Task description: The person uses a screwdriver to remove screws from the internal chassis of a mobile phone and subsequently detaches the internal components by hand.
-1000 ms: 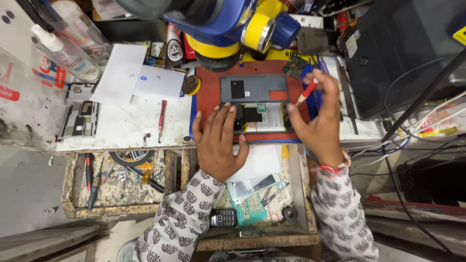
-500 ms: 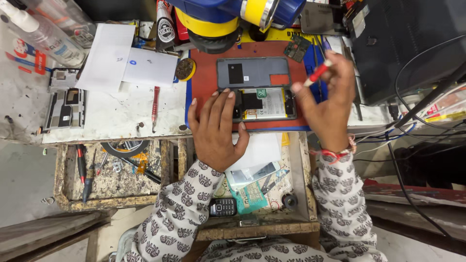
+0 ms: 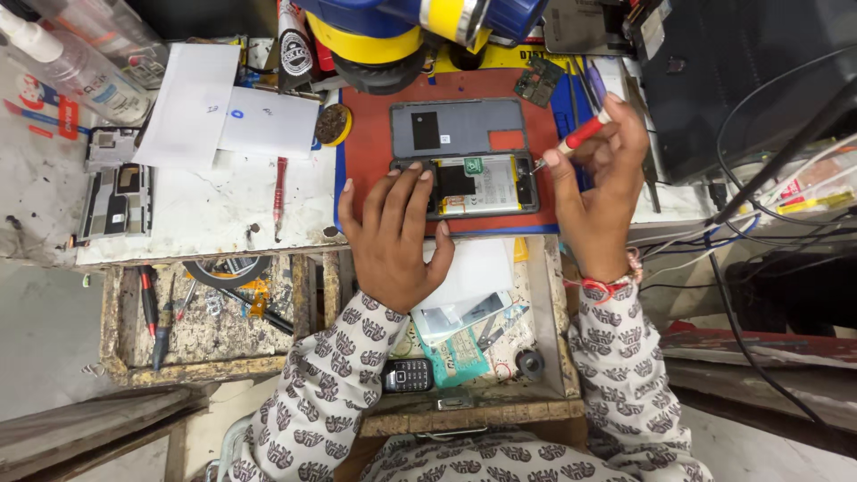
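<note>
The opened phone (image 3: 482, 186) lies on the red mat (image 3: 375, 152), just below its grey back cover (image 3: 457, 130). The left hand (image 3: 393, 234) rests flat on the phone's left end, fingers spread. The right hand (image 3: 600, 183) pinches a red-handled screwdriver (image 3: 578, 138), its tip at the phone's right edge.
</note>
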